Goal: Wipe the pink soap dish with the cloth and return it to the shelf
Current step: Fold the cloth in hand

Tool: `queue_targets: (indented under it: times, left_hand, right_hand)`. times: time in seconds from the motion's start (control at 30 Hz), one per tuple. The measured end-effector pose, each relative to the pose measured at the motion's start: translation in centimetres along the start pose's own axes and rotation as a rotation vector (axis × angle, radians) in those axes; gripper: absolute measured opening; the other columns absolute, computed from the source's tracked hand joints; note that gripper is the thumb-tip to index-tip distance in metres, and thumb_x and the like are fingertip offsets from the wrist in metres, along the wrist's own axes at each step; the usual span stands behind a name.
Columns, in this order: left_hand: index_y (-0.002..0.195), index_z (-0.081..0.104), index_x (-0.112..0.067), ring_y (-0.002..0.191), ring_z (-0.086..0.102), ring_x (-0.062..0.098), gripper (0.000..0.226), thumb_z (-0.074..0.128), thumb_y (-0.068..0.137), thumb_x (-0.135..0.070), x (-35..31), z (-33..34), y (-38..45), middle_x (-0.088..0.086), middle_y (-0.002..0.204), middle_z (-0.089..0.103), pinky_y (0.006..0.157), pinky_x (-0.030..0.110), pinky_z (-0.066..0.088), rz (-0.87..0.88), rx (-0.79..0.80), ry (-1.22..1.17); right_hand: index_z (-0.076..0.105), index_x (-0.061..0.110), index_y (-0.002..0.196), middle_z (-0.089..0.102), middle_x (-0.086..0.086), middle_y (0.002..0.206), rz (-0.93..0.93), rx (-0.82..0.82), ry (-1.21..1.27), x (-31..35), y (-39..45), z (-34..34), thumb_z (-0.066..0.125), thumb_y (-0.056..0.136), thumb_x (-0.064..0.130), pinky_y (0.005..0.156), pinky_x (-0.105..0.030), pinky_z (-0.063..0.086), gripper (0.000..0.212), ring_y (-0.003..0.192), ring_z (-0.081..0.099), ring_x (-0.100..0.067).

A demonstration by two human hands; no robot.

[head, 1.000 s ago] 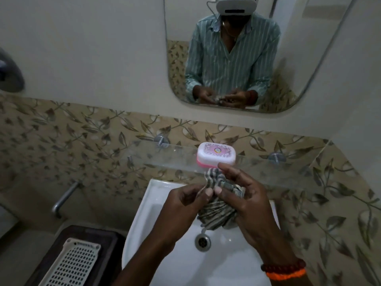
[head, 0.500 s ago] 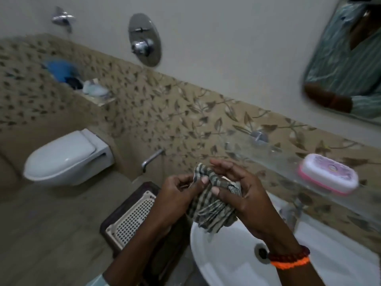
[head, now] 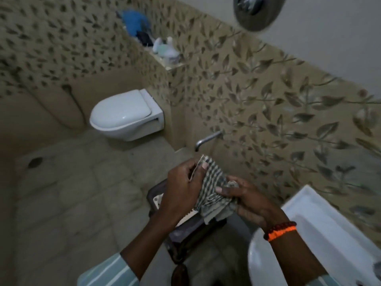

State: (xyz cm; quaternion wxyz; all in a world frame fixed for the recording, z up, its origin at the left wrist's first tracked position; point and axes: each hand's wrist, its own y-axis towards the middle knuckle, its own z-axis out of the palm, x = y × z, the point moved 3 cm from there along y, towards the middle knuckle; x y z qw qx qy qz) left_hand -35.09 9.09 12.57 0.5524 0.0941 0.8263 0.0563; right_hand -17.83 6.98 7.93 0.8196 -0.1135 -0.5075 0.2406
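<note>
I see left hand (head: 181, 188) and right hand (head: 250, 205) both gripping the checked cloth (head: 212, 193), left of the sink (head: 309, 219) rim

A white wall-hung toilet (head: 125, 116) with its lid down is ahead of me on the leaf-patterned tile wall (head: 257, 100). Above it a ledge (head: 162, 56) holds something blue (head: 135, 20) and pale bottles (head: 168, 49). A chrome tap (head: 207, 139) juts from the wall. The white washbasin (head: 321, 230) sits at my right, a floor drain (head: 35, 162) far left.
</note>
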Motion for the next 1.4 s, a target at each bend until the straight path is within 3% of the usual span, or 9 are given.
queue_targets:
  times: [0.17,0.33,0.43,0.6,0.7,0.83,1.07,1.27,1.4]
  left_hand:
    - [0.086,0.068,-0.004,0.070,0.066,0.019,0.032,0.052,0.107,-0.023,8.8,0.4,-0.7,0.008,0.076,0.069,0.063,0.036,0.051,-0.161,-0.009,0.037]
    - [0.086,0.066,-0.024,0.071,0.064,0.010,0.026,0.051,0.107,-0.024,18.7,2.9,-3.0,0.003,0.079,0.071,0.061,0.013,0.046,-0.445,-0.159,0.030]
    - [0.081,0.050,-0.043,0.064,0.055,-0.002,0.035,0.049,0.108,-0.021,24.3,5.4,-3.8,-0.008,0.070,0.061,0.054,0.011,0.040,-0.567,-0.235,0.070]
    - [0.094,0.064,-0.004,0.073,0.058,0.016,0.029,0.046,0.109,-0.022,32.9,9.0,-4.5,0.001,0.079,0.063,0.054,0.010,0.037,-0.751,-0.237,0.103]
    - [0.094,0.063,-0.002,0.076,0.062,0.023,0.032,0.045,0.109,-0.023,36.7,10.2,-4.1,0.009,0.082,0.066,0.060,0.027,0.035,-0.776,-0.227,0.151]
    - [0.091,0.062,0.003,0.077,0.066,0.031,0.033,0.045,0.109,-0.020,40.3,10.8,-3.6,0.021,0.084,0.070,0.062,0.030,0.037,-0.772,-0.202,0.247]
    - [0.094,0.065,0.001,0.081,0.069,0.034,0.026,0.046,0.105,-0.013,42.5,11.1,-3.3,0.020,0.089,0.071,0.069,0.043,0.058,-0.842,-0.150,0.391]
    - [0.113,0.062,0.001,0.094,0.070,0.035,0.029,0.052,0.103,-0.025,41.4,10.7,-2.8,0.020,0.106,0.070,0.075,0.040,0.056,-0.924,-0.027,0.541]
    - [0.121,0.058,-0.002,0.103,0.068,0.035,0.035,0.048,0.104,-0.031,38.5,9.8,-2.7,0.019,0.119,0.066,0.083,0.044,0.056,-0.882,0.009,0.606]
  right_hand:
    - [0.052,-0.009,0.127,0.056,-0.032,0.127,0.355,0.041,-0.075,-6.6,7.4,-3.0,0.056,0.084,-0.013,0.103,-0.060,0.041,0.044,0.119,0.052,-0.048]
    - [0.064,0.001,0.096,0.069,-0.015,0.075,0.443,-0.237,-0.310,-11.1,15.0,-7.5,0.052,0.074,-0.020,0.050,-0.028,0.054,0.033,0.058,0.068,-0.021]
    - [0.066,0.001,0.105,0.071,-0.023,0.088,0.383,-0.376,-0.510,-13.8,19.6,-10.6,0.063,0.069,-0.013,0.061,-0.039,0.058,0.038,0.071,0.068,-0.027]
    - [0.070,0.001,0.104,0.067,-0.006,0.072,0.335,-0.377,-0.848,-16.4,25.2,-12.9,0.071,0.067,-0.011,0.047,-0.021,0.049,0.039,0.051,0.059,-0.005]
    - [0.065,-0.004,0.111,0.070,-0.020,0.085,0.316,-0.365,-0.919,-18.2,27.6,-14.1,0.071,0.070,-0.012,0.059,-0.029,0.058,0.043,0.063,0.064,-0.018]
    - [0.061,-0.015,0.109,0.066,-0.034,0.095,0.277,-0.386,-0.899,-20.1,29.7,-14.6,0.064,0.075,-0.021,0.041,-0.015,0.048,0.035,0.057,0.058,-0.018]
    - [0.070,-0.008,0.081,0.070,-0.031,0.082,0.196,-0.442,-1.119,-20.7,31.3,-15.4,0.062,0.070,-0.010,0.067,-0.045,0.059,0.014,0.070,0.064,-0.025]
    - [0.069,0.010,0.094,0.069,-0.013,0.099,0.202,-0.452,-1.333,-20.1,29.5,-14.5,0.058,0.074,0.008,0.069,-0.025,0.045,0.023,0.090,0.065,-0.031]
    - [0.070,0.008,0.090,0.070,-0.018,0.096,0.046,-0.486,-1.470,-18.4,27.4,-11.8,0.056,0.082,0.012,0.067,-0.035,0.049,0.017,0.089,0.065,-0.035]
